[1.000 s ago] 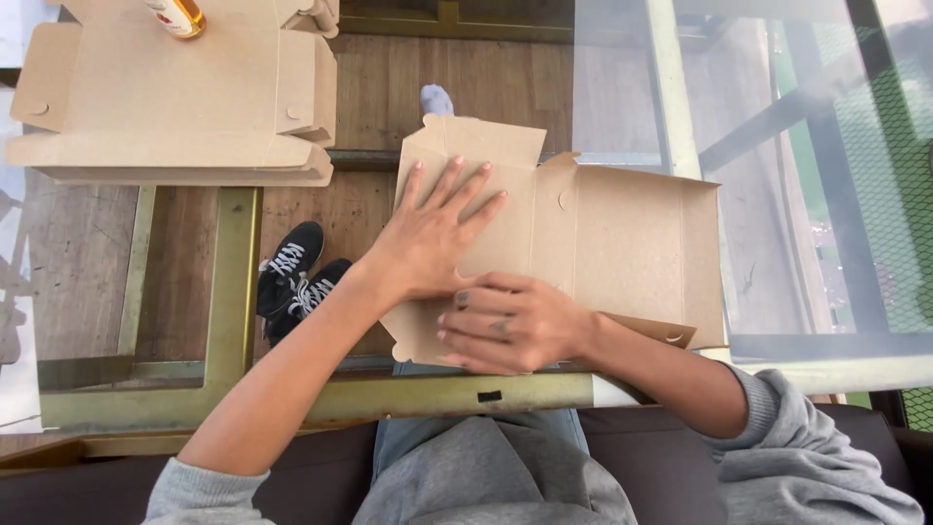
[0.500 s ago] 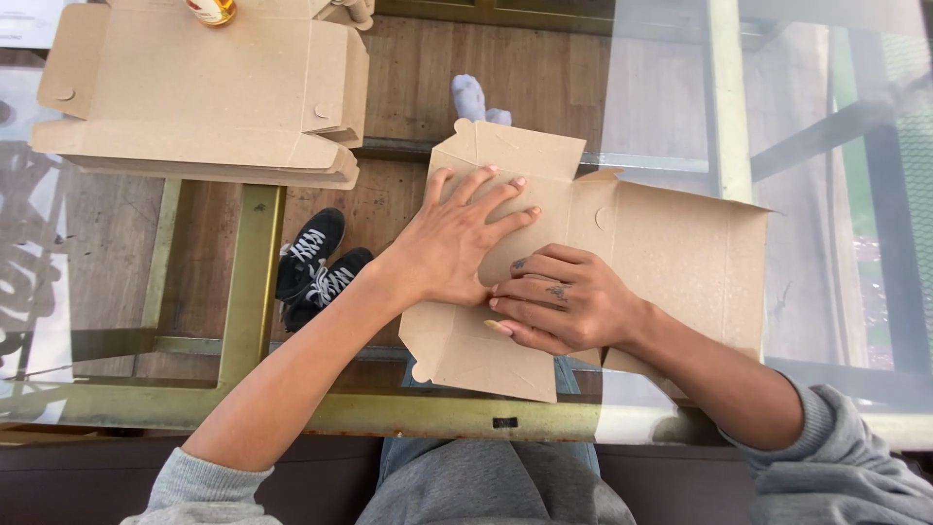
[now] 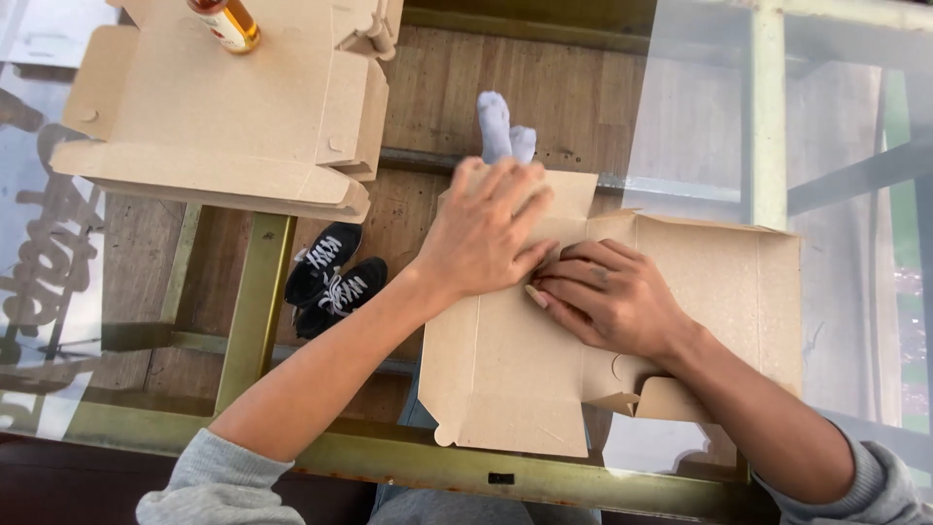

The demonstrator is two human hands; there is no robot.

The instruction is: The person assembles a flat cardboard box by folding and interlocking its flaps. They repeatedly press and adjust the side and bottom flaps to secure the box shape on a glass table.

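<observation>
Box: a flat cardboard box blank, judged light and easily creased, is pressed onto the glass desk.
Hands: the left hand is spread flat on a flap; the right hand is curled along the fold.
Hold: edges are judged best.

A home sitting area: a glass-topped table over wood flooring, with sneakers underneath.

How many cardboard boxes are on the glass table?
2. One flat cardboard box lies under both hands, the left hand and right hand pressing on it. The other box sits at the far left with a bottle on it.
</observation>
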